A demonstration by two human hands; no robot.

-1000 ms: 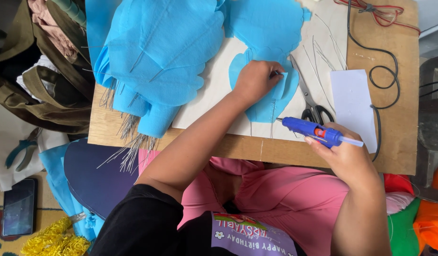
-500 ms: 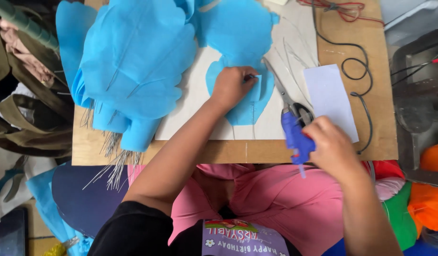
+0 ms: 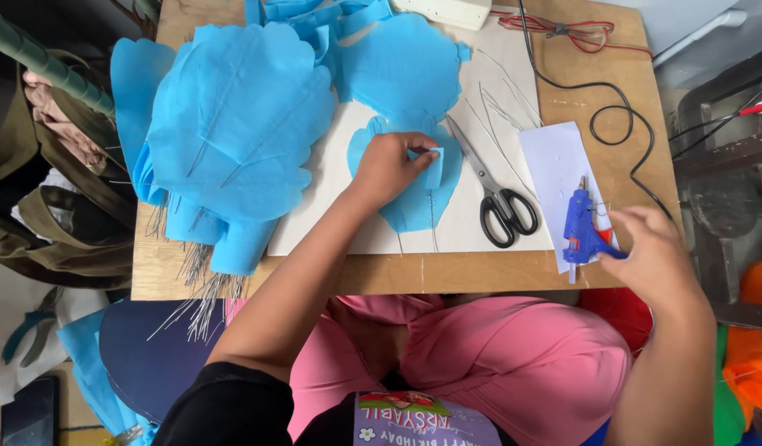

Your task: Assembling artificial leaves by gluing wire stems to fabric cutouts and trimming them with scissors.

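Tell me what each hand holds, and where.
Left hand pinches a small blue paper strip at its edge; right hand grips the blue glue gun by its handle.

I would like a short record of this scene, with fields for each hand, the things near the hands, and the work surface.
Left hand: presses a small folded blue strip onto a blue paper petal
Right hand: at the handle of a blue glue gun, fingers spread; grip cannot be told
Glue gun rest: white paper sheet
Between the hands: black-handled scissors, closed
Left of the board: stack of large blue petals with wire stems
Surface: wooden board with a white sheet on it
Cable: black cord, looped on the board
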